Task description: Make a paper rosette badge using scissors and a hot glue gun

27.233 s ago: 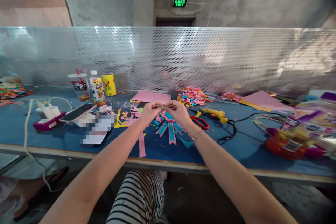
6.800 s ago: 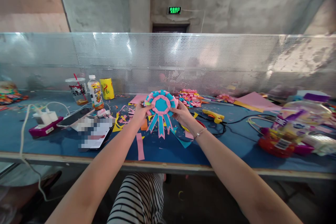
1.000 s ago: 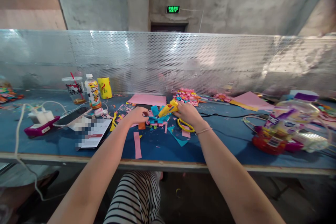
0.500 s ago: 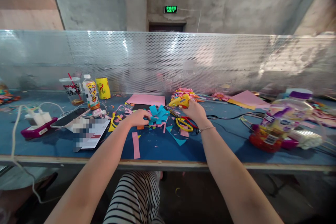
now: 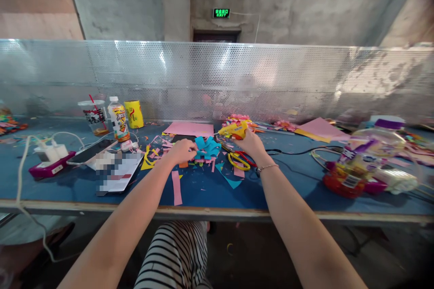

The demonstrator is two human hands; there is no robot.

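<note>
A blue and pink paper rosette (image 5: 207, 148) lies on the blue table (image 5: 203, 189), showing mostly blue. My left hand (image 5: 183, 150) rests on its left edge and holds it down. My right hand (image 5: 250, 142) grips a yellow glue gun (image 5: 232, 130), held a little above the table to the right of the rosette, nozzle pointing left. Its black cord (image 5: 291, 152) runs off to the right. Scissors with red and yellow handles (image 5: 239, 160) lie just below my right hand.
Paper scraps and a pink strip (image 5: 176, 188) litter the table. At the left stand a cup (image 5: 92, 116), a bottle (image 5: 118, 120) and a yellow can (image 5: 134, 114), with a phone (image 5: 91, 151) and chargers (image 5: 50, 159). Bagged goods (image 5: 369, 162) fill the right. A perforated metal screen (image 5: 217, 76) runs behind.
My right hand has lifted the glue gun away from the rosette and moved it back and to the right. My left hand has stayed on the rosette.
</note>
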